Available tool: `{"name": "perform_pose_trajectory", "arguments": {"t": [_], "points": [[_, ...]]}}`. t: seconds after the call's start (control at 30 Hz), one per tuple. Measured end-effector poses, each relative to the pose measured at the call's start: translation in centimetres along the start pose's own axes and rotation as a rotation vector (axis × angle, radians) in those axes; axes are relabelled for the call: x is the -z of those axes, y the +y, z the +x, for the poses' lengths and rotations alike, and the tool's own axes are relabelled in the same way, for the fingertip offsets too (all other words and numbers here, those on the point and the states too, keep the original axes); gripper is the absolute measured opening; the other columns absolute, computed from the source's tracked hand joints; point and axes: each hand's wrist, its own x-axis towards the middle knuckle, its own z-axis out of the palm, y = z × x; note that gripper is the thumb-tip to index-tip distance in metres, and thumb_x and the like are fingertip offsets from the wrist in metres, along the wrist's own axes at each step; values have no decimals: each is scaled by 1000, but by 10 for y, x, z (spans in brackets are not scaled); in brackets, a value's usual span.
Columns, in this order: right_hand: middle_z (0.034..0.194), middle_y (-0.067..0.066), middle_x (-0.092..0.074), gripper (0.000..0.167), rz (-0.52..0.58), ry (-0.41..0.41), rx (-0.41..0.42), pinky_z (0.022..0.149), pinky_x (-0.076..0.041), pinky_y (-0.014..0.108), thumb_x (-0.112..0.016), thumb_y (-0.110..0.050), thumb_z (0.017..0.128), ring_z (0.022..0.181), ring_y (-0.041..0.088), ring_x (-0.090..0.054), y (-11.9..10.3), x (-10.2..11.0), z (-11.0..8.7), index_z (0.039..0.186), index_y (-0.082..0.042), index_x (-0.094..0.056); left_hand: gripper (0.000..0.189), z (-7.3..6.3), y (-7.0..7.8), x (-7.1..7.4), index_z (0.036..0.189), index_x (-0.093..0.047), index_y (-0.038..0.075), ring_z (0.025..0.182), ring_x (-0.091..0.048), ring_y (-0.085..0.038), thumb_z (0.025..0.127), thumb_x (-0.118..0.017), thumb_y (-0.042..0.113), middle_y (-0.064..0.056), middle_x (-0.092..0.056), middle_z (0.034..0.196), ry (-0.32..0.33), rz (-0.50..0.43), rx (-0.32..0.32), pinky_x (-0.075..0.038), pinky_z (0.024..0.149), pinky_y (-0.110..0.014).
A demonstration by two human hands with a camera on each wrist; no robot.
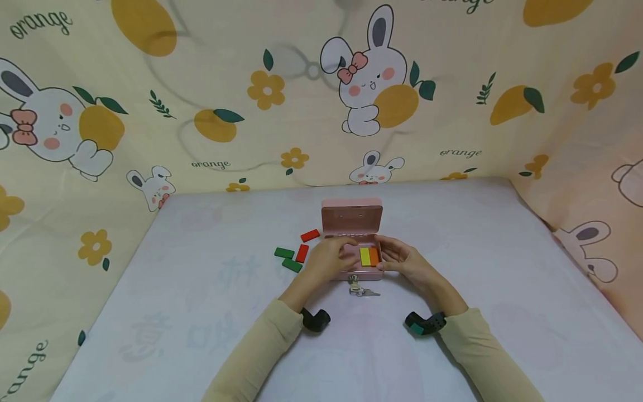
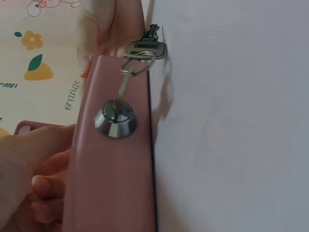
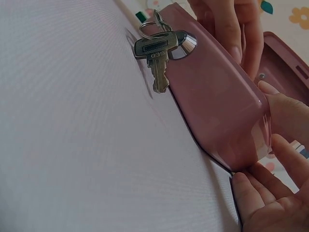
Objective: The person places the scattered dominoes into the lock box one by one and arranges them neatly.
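A pink metal lockbox (image 1: 369, 276) stands on the table with its lid (image 1: 351, 218) raised. Inside, on the right, a yellow block (image 1: 365, 257) lies beside an orange block (image 1: 374, 257). My left hand (image 1: 324, 259) reaches over the left side, its fingers bent down inside the box; whether they hold anything is hidden. With thumb and fingers, my right hand (image 1: 414, 265) grips the box's right end, also seen where the right-hand fingers (image 3: 270, 193) touch its lower corner. A key (image 3: 157, 55) sits in the front lock (image 2: 116, 121), with another key (image 2: 147, 48) hanging from its ring.
Left of the box lie two red blocks (image 1: 310, 235) and two green blocks (image 1: 284, 253). A white cloth (image 1: 226, 335) covers the table. Behind it rises a patterned curtain (image 1: 301, 128) with rabbits and oranges. Dark wrist devices (image 1: 316, 321) sit at both cuffs.
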Motion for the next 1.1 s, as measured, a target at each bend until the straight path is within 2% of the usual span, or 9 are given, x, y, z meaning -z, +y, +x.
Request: {"name": "perform_pose_trajectory", "arguments": {"t": [0.23, 0.4, 0.57, 0.63, 0.87, 1.1], "points": [[159, 20, -23, 75, 18, -4, 20, 100, -39, 9, -68, -9, 88, 147, 40, -22, 0, 0, 1, 150, -1, -27, 34, -6, -7, 5, 117, -67, 20, 71, -48, -12, 86, -72, 31, -2, -58, 77, 51, -14, -44, -34, 58, -18], [159, 21, -23, 77, 22, -4, 21, 99, -39, 8, -70, -10, 87, 147, 37, -23, -1, 0, 2, 150, 0, -27, 35, -11, -11, 7, 117, -68, 18, 66, -44, -11, 86, -72, 32, 1, -50, 71, 55, -42, -40, -30, 55, -18], [158, 20, -24, 76, 20, 0, 15, 98, -40, 7, -70, -11, 86, 146, 26, -31, 0, 0, 2, 149, -1, -28, 34, -18, -16, 10, 117, -68, 17, 64, -43, -11, 86, -71, 31, 1, -46, 68, 57, -77, -27, -29, 54, -17], [158, 21, -24, 76, 11, -3, 23, 98, -40, 7, -70, -11, 87, 146, 26, -32, 0, 0, 2, 149, 0, -28, 34, -21, -19, 11, 117, -68, 17, 65, -43, -11, 87, -71, 31, 2, -45, 68, 63, -86, -22, -29, 54, -18], [159, 21, -23, 74, 13, -8, 28, 98, -40, 8, -68, -9, 88, 147, 40, -22, -1, 0, 1, 150, -1, -27, 31, -28, -27, 10, 115, -68, 14, 60, -39, -10, 88, -70, 28, 3, -42, 63, 101, -94, -51, -26, 52, -18], [159, 22, -21, 74, 3, -13, 31, 99, -40, 9, -67, -9, 89, 147, 41, -21, -1, -1, 0, 150, -1, -26, 28, -39, -34, 8, 113, -69, 13, 59, -40, -9, 87, -71, 25, 2, -46, 64, 142, -84, -45, -26, 51, -17]]}}
